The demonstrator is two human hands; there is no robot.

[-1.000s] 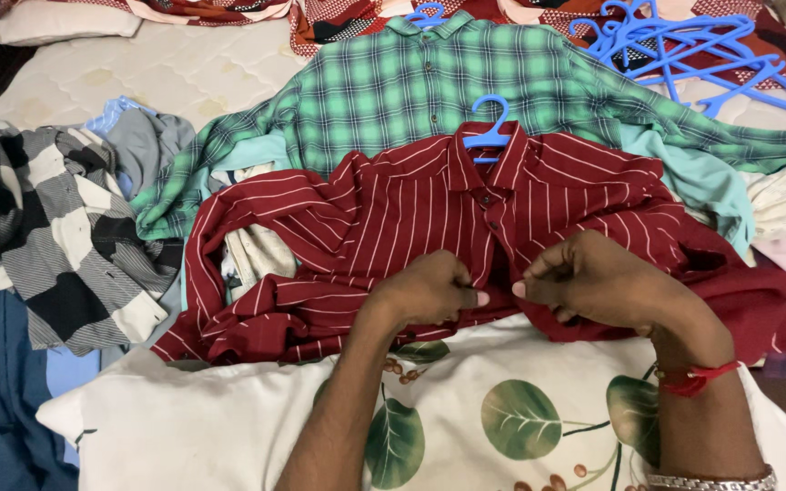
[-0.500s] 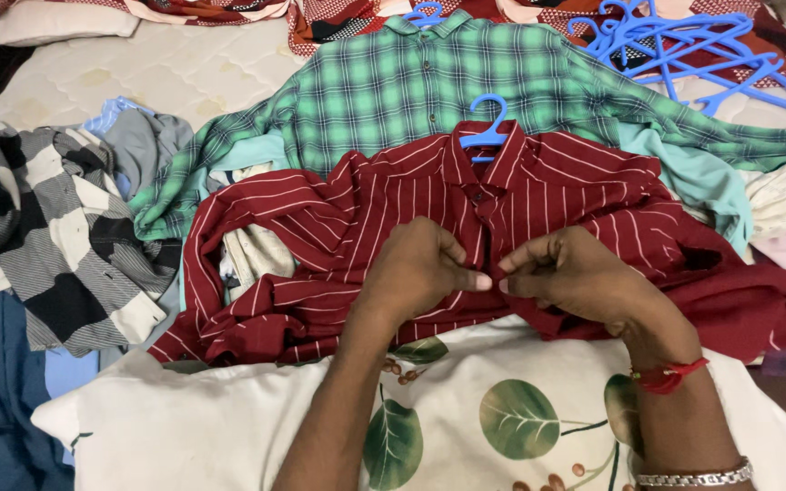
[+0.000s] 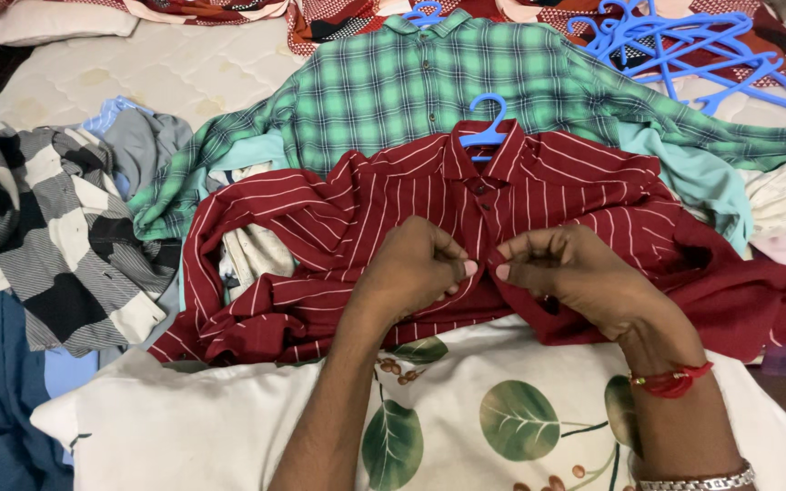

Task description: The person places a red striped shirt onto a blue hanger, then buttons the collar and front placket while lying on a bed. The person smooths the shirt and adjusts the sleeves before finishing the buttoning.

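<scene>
Red striped shirt, both hands pinching its front placket, button hidden beneath fingertips

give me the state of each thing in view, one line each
red striped shirt: on a blue hanger, front pinched together by both hands
left hand: pinching the shirt front
right hand: pinching the shirt front
green plaid shirt: spread flat, buttoned, on a hanger
loose blue hangers: piled, empty
</scene>
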